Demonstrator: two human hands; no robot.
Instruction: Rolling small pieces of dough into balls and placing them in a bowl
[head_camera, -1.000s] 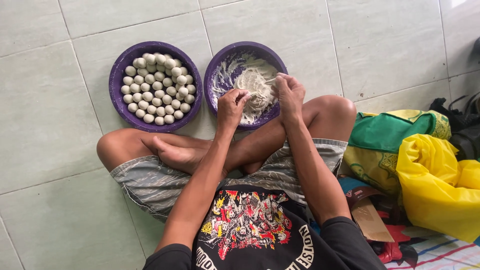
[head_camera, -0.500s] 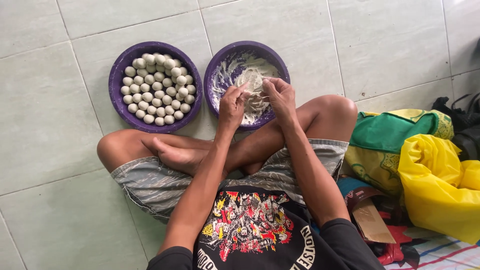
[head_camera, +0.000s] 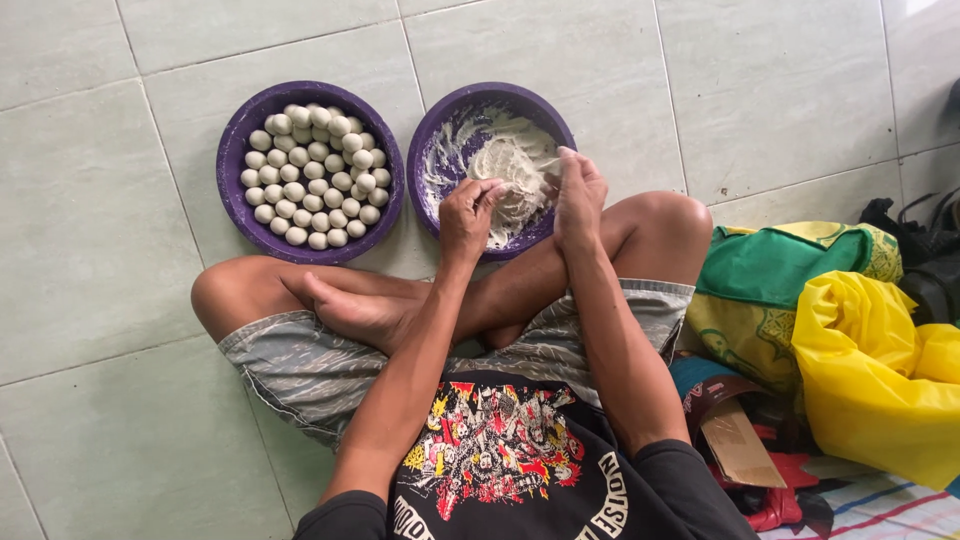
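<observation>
Dough (head_camera: 508, 172), a pale, ragged lump, lies in the right-hand purple basin (head_camera: 446, 120), which sits on the tiled floor (head_camera: 90, 230) at about twelve o'clock from the person's crossed legs. White smears of the same paste streak the inner wall of that basin, thickest toward its nine o'clock side. Beside it, at its nine o'clock and nearly touching rim to rim, sits a second purple basin (head_camera: 232, 150) of the same kind. It is packed with small pale dough balls (head_camera: 312, 176), laid close together in a rough round heap that covers most of the bottom.

At three o'clock from the person lies a pile of cloth and bags: a green bag (head_camera: 790, 268) with a yellow patterned edge, and a bright yellow plastic bag (head_camera: 870, 380) below it at about four o'clock. A piece of brown cardboard (head_camera: 735, 440) lies at the foot of that pile.

Both hands reach over the near rim of the dough basin, a little apart from each other. The left hand (head_camera: 468, 215) is curled at the six o'clock edge of the lump, its fingertips touching the dough. The right hand (head_camera: 578, 195) stands at the four o'clock edge, fingers bunched together and pointing upward; whether it pinches a bit of dough cannot be told. Both hands are dusted white.
</observation>
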